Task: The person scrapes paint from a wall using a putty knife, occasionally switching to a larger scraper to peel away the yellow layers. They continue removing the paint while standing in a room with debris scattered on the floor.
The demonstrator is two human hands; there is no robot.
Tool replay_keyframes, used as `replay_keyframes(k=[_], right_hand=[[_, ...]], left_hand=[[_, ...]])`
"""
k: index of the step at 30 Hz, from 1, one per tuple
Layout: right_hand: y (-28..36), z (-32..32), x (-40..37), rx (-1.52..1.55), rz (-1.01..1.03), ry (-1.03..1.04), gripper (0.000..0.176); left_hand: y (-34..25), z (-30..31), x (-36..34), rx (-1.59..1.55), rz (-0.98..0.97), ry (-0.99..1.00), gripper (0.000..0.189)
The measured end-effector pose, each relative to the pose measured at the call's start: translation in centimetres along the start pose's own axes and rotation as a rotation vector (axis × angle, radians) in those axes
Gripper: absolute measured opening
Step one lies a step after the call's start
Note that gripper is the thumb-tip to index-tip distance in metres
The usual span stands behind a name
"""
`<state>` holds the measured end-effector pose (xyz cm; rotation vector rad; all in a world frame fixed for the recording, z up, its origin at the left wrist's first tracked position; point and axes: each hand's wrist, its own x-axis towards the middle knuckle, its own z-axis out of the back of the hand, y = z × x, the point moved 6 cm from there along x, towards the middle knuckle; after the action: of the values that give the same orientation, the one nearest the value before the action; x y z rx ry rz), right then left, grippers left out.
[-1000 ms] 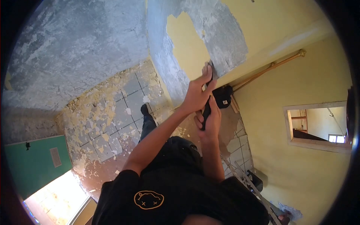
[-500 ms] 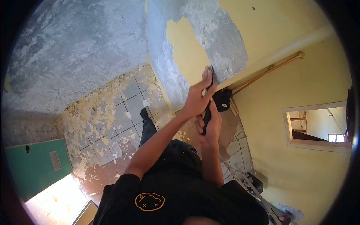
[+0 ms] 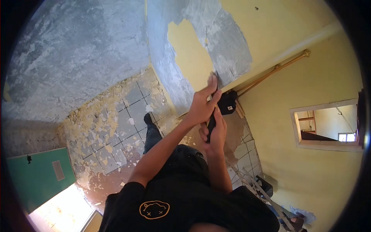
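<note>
Well, in the head view both hands are together on one dark hand tool (image 3: pixel 211 127), which slants up to the wall, its far end at the lower edge of the yellow paint patch (image 3: pixel 191 54), where that meets bare grey plaster (image 3: pixel 230 46). The right hand (image 3: pixel 217 133), the lower of the two, is wrapped around the handle, fingers curled over it. The left hand (image 3: pixel 201 106) lies higher up against the tool, its fingers stretched toward the far end and its thumb apart from them; whether it also squeezes the tool I cannot tell. Just beyond the hands, a black bag-like item (image 3: pixel 228 102) sits near the foot of the wall, and slim poles (image 3: pixel 278 69) lean above it. Paint flakes (image 3: pixel 96 127) are strewn over the tiled floor (image 3: pixel 131 116), where the wearer's dark-covered foot (image 3: pixel 147 118) shows. A green door panel (image 3: pixel 38 174) is at the lower left, a ladder (image 3: pixel 253 187) at the lower right, and a framed wall opening (image 3: pixel 295 129) farther right in the yellow wall (image 3: pixel 309 178).
</note>
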<state>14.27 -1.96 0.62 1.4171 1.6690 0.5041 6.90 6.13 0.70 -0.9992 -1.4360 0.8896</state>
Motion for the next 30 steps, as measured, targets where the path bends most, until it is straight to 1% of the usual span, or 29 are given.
replay_keyframes(k=[2,3,4,6,7,8,10,11,13,14,15,16,17,19,20,22,23,24,25,26,28,29,30], right_hand=[[0.4,-0.6,2.9,0.004,-0.035,-0.009,0.035],[0.2,-0.6,3.4,0.015,-0.076,-0.016,0.039],[-0.1,-1.0,2.8,0.017,-0.076,-0.012,0.039],[-0.7,-1.6,0.2,0.028,-0.04,-0.049,0.041],[-0.5,-1.2,-0.2,0.046,-0.033,-0.058,0.036],[-0.3,-1.2,0.6,0.046,-0.028,-0.044,0.036],[-0.1,-1.0,1.6,-0.003,0.0,0.0,0.031],[-0.7,-0.7,2.0,0.011,-0.01,-0.038,0.031],[-0.8,-1.3,1.2,0.042,-0.02,-0.027,0.029],[-0.7,-1.6,0.7,0.074,-0.025,-0.008,0.028],[-0.5,-1.4,0.5,0.075,-0.023,-0.005,0.028],[-0.1,-1.2,0.6,0.042,0.0,0.015,0.03],[0.2,-1.0,0.6,0.005,0.019,0.031,0.033],[0.4,-1.5,2.9,0.009,-0.014,0.0,0.034],[0.1,-1.7,3.4,0.015,-0.051,-0.024,0.036],[-0.4,-2.1,2.0,0.022,-0.065,-0.008,0.034],[-0.3,-1.7,1.0,0.027,-0.032,-0.01,0.028],[0.0,-1.5,0.7,0.032,0.005,-0.007,0.024],[0.3,-1.3,1.3,0.02,0.04,0.07,0.022],[0.3,-1.0,2.4,0.017,0.041,0.074,0.022],[0.1,-0.9,4.4,-0.018,-0.051,0.041,0.022],[0.0,-1.7,4.6,0.005,-0.062,0.077,0.022],[0.0,-2.4,4.2,0.004,-0.056,0.089,0.022]], left_hand=[[0.9,0.8,1.6,0.161,0.018,-0.105,0.052],[1.1,1.2,2.3,0.005,0.191,-0.046,0.052],[0.8,1.5,1.9,0.009,0.188,-0.047,0.052],[-0.4,1.3,0.4,-0.023,0.172,0.053,0.048],[-0.5,0.7,-0.1,-0.052,0.082,0.01,0.048],[-0.2,0.3,0.1,0.001,0.019,0.014,0.049],[0.3,0.7,1.3,-0.026,0.002,-0.025,0.049],[0.7,0.7,1.2,-0.032,0.014,-0.016,0.049],[0.6,1.2,1.0,-0.212,0.277,0.018,0.048],[1.5,0.9,0.3,-0.213,0.284,0.018,0.048],[1.4,0.8,0.2,0.055,-0.006,-0.036,0.049],[-0.4,0.6,0.4,0.323,-0.31,-0.09,0.051],[-0.2,0.7,1.2,0.323,-0.322,-0.092,0.051],[1.1,1.3,2.4,0.186,0.079,-0.095,0.05],[0.7,1.7,1.9,0.186,0.084,-0.094,0.05],[1.1,2.2,1.9,0.109,0.266,0.044,0.048],[0.1,1.7,1.3,0.156,0.203,0.032,0.042],[-0.7,1.2,1.0,0.055,0.095,-0.055,0.042],[-0.2,1.1,1.7,0.102,0.052,-0.085,0.043],[0.5,0.9,1.8,0.146,0.022,-0.111,0.044],[0.1,1.8,3.1,0.076,0.34,-0.056,0.044],[-0.3,2.2,3.1,0.011,0.459,-0.058,0.044],[0.1,2.3,3.0,0.014,0.447,-0.063,0.044]])
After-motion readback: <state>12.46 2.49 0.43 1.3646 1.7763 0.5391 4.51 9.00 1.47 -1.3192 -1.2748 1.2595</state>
